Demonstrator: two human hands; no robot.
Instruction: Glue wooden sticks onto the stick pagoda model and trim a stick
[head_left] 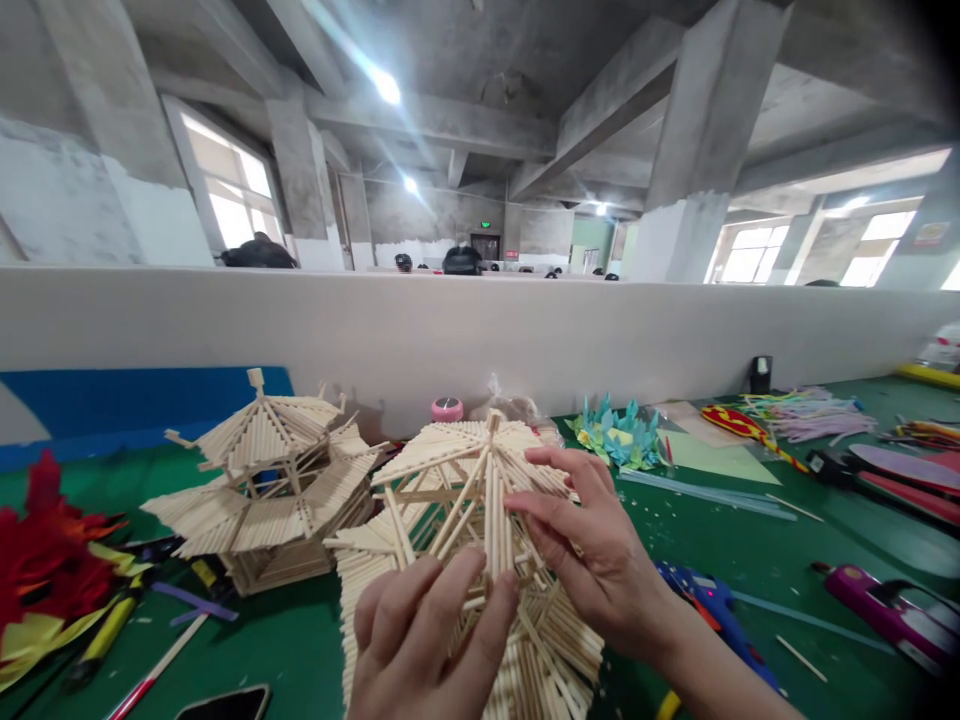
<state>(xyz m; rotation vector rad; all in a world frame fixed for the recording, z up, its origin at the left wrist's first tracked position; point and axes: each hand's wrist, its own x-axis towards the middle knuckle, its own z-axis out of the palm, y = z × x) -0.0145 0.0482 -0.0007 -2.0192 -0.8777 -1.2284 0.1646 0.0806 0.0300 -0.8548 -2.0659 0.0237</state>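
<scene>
A tiered pavilion model made of pale wooden sticks (457, 500) stands on the green table (750, 560) right in front of me. My left hand (424, 640) grips its lower front, fingers curled over the sticks. My right hand (592, 555) presses its fingers against the roof on the right side. A second, similar stick pavilion (262, 480) stands to the left, untouched.
Red and yellow paper flowers (45, 570) lie far left, a phone (225, 703) near the front edge. Blue paper flowers (619, 435), coloured paper and pipe cleaners (810, 415) lie at the right, with a blue glue gun (712, 600) and a purple one (892, 610). A low grey partition (480, 330) stands behind.
</scene>
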